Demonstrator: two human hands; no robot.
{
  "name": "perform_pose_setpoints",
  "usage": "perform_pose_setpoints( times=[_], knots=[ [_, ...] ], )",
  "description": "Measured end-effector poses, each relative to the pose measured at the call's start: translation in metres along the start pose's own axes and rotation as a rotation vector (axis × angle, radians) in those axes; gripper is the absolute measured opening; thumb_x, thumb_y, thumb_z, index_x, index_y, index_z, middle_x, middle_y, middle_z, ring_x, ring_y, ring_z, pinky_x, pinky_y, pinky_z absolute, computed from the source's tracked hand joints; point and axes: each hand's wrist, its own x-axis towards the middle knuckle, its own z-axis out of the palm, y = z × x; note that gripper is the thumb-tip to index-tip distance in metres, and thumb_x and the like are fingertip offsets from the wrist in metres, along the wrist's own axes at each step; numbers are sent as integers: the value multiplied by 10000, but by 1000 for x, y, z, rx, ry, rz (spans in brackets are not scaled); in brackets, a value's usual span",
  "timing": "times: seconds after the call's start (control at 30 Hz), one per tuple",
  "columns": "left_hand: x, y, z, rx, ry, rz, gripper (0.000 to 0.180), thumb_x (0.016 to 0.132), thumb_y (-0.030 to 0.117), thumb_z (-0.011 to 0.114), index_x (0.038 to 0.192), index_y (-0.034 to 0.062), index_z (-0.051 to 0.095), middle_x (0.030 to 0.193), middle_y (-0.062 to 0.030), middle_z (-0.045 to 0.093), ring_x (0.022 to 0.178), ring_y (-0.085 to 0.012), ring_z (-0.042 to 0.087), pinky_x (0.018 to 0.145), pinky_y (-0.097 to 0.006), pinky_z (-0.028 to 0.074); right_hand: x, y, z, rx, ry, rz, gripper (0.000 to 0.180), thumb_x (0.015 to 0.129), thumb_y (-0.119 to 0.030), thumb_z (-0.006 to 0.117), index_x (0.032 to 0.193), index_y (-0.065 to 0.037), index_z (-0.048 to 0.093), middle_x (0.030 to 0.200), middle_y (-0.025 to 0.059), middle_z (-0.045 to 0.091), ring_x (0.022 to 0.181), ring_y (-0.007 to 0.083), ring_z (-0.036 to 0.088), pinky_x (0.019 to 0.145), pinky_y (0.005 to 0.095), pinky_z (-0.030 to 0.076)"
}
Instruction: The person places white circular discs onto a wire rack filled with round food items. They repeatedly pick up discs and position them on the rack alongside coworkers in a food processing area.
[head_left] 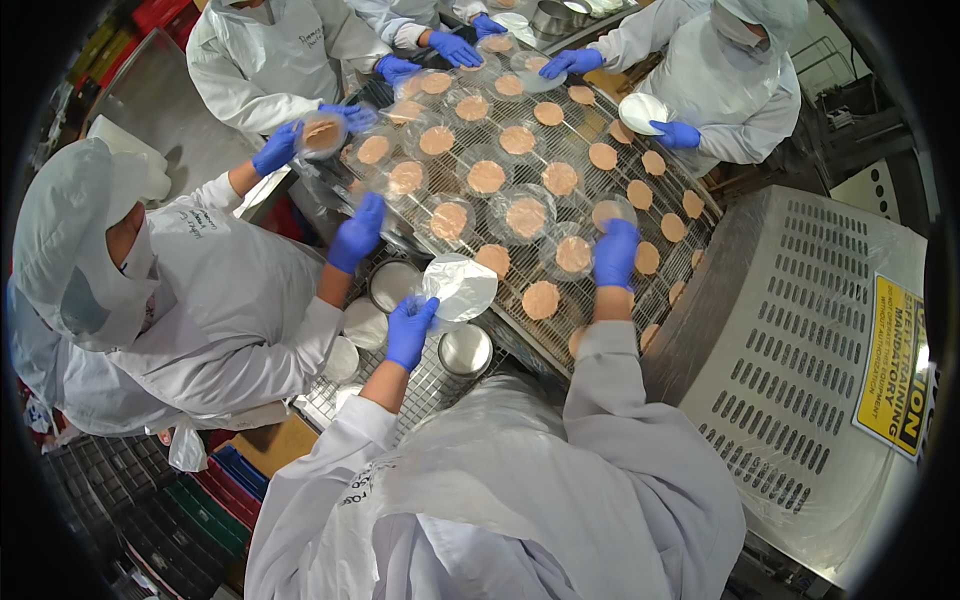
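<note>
My left hand [411, 332], in a blue glove, is closed on the edge of a stack of thin, shiny round sheets [462, 289] above the belt's near left edge. My right hand [616, 254], also gloved in blue, reaches over the wire mesh belt [560, 225]. Its fingers are together at the lower edge of a clear round sheet [607, 211], which covers a flat pinkish patty. Clear sheets also cover several other patties, such as one patty [525, 217] to the left. A bare patty [541, 300] lies nearer to me.
Round metal tins [465, 351] and whitish round stacks stand on a wire rack [420, 385] at my left. A slotted metal cover [780, 340] with a yellow sign borders the right side. Co-workers' gloved hands [356, 232] work around the left and far sides; one person holds a white round stack [643, 112].
</note>
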Motion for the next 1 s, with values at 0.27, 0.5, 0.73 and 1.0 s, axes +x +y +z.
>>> perform_pose_setpoints(
  times=[0.27, 0.5, 0.73, 1.0],
  knots=[
    [-1, 7, 33, -20, -148, 119, 174, 861, 156, 603, 978, 27, 591, 830, 7, 579, 727, -74, 517, 646, -223, 423, 1, 12, -85, -199, 241, 58, 169, 842, -122, 481, 898, -43, 620, 934, 207, 622, 878, 350, 596, 753, 422, 471],
    [-2, 4, 20, -18, -108, 96, 111, 867, 140, 589, 914, 41, 569, 785, 25, 529, 690, -56, 468, 616, -212, 398, -49, -5, -56, -160, -80, 103, 368, 841, -146, 550, 1202, -72, 539, 1159, 189, 566, 1050, 341, 548, 891, 407, 442],
    [7, -10, 6, -22, -69, 66, 209, 866, 128, 591, 1030, 0, 566, 920, -20, 583, 788, -89, 528, 689, -237, 441, 29, -62, 59, -20, -252, -500, 460, 828, -68, 507, 1283, -126, 472, 1335, 200, 417, 1225, 363, 406, 1019, 397, 348],
    [-2, -26, -8, -18, -15, 83, 220, 867, 109, 582, 1054, -5, 563, 946, -42, 605, 829, -107, 563, 741, -242, 456, -11, -105, 128, -55, -796, -187, 283, 824, -93, 477, 1078, -55, 596, 1154, 167, 573, 1077, 343, 536, 900, 418, 427]
  ],
)
